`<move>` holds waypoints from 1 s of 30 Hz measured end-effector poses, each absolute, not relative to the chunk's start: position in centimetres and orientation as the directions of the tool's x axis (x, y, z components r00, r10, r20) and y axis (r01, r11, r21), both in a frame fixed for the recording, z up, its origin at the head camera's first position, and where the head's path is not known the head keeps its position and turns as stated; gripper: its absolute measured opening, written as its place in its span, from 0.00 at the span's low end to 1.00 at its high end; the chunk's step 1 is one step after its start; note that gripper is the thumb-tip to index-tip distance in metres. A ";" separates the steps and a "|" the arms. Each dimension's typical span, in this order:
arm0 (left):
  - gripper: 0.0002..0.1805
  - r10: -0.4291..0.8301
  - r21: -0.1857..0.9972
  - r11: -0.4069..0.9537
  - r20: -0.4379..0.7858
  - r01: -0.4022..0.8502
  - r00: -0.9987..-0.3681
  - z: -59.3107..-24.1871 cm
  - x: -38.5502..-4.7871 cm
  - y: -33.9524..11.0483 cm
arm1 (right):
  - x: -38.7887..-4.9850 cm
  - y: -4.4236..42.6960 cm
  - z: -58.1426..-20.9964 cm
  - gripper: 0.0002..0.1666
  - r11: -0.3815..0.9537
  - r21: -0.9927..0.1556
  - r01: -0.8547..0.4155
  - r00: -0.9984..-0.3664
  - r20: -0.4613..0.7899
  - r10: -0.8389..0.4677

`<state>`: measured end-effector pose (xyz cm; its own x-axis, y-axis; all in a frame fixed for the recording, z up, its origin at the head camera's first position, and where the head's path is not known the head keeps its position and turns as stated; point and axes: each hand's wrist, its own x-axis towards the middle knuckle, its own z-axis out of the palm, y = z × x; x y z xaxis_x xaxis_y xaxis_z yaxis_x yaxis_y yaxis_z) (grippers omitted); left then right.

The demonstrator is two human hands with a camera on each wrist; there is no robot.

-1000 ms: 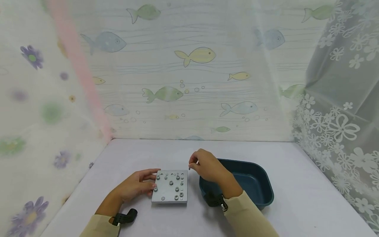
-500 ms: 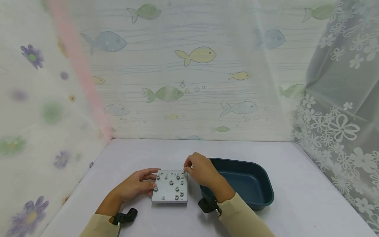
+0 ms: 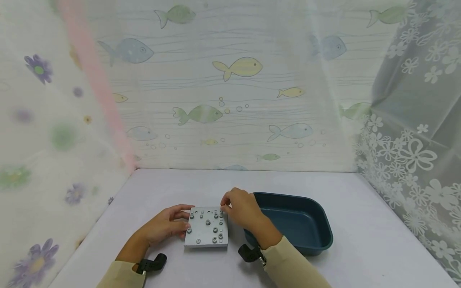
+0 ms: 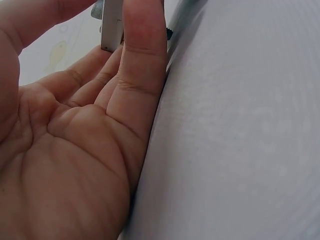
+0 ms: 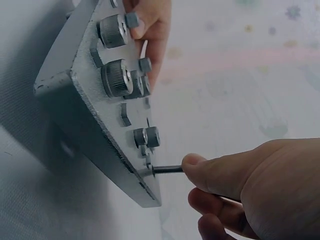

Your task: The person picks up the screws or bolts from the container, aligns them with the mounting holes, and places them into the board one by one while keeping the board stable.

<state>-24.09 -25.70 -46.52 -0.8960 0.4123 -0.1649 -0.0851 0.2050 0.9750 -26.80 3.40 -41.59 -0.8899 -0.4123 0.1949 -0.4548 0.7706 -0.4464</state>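
A square silver metal block [image 3: 201, 234] lies on the white table, with several socket-head screws [image 5: 116, 77] and smaller metal pieces standing in its top. My left hand [image 3: 163, 228] holds the block's left side, its thumb at the near left edge and a finger at the far left corner. Over the block's far right corner, my right hand [image 3: 243, 210] pinches a thin metal pin [image 5: 167, 169] between thumb and fingers. In the right wrist view the pin's tip meets the block's top face; the fingers hide its other end.
To the right of the block stands a dark blue plastic bin [image 3: 288, 203], partly behind my right forearm. The part of its floor in view shows nothing lying there. A patterned curtain [image 3: 230, 100] hangs behind the table.
My right hand has moved left and slightly nearer, bringing the pin from beside the block to its far right corner. My left hand and the block have stayed in place.
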 end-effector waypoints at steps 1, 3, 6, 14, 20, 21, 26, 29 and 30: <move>0.41 0.412 0.975 0.206 -0.165 -0.085 -0.896 -46.5 -24.1 -25.7 | -26.8 3.4 -41.6 0.03 0.772 -0.442 -0.456 -0.889 0.198 -0.413; 0.40 0.414 0.975 0.203 -0.164 -0.085 -0.896 -46.5 -24.1 -25.7 | -26.7 3.3 -41.6 0.03 0.775 -0.434 -0.459 -0.888 0.203 -0.413; 0.40 0.417 0.976 0.199 -0.162 -0.084 -0.894 -46.5 -24.1 -25.7 | -26.7 3.3 -41.7 0.03 0.779 -0.426 -0.460 -0.888 0.210 -0.409; 0.41 0.419 0.977 0.192 -0.165 -0.090 -0.893 -46.6 -24.2 -25.8 | -26.5 2.9 -41.8 0.02 0.801 -0.393 -0.452 -0.892 0.230 -0.390; 0.41 0.412 0.975 0.207 -0.167 -0.087 -0.896 -46.6 -24.1 -25.8 | -26.4 2.7 -42.0 0.03 0.824 -0.347 -0.448 -0.892 0.230 -0.389; 0.41 0.410 0.974 0.211 -0.169 -0.087 -0.896 -46.6 -24.1 -25.8 | -26.4 2.6 -42.1 0.03 0.827 -0.344 -0.445 -0.894 0.228 -0.386; 0.41 0.404 0.972 0.218 -0.173 -0.089 -0.898 -46.6 -24.1 -25.8 | -26.5 2.4 -42.4 0.04 0.846 -0.314 -0.431 -0.899 0.227 -0.374; 0.41 0.403 0.971 0.224 -0.174 -0.088 -0.898 -46.6 -24.2 -25.8 | -26.6 2.3 -42.6 0.04 0.857 -0.296 -0.422 -0.902 0.232 -0.364; 0.41 0.403 0.970 0.226 -0.173 -0.086 -0.899 -46.6 -24.2 -25.8 | -26.6 2.3 -42.7 0.04 0.860 -0.291 -0.420 -0.903 0.234 -0.361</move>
<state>-24.18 -25.76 -46.64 -0.8986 0.4031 -0.1733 -0.0856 0.2263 0.9703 -26.63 2.28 -42.69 -0.9026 -0.3615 0.2337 -0.4196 0.8599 -0.2907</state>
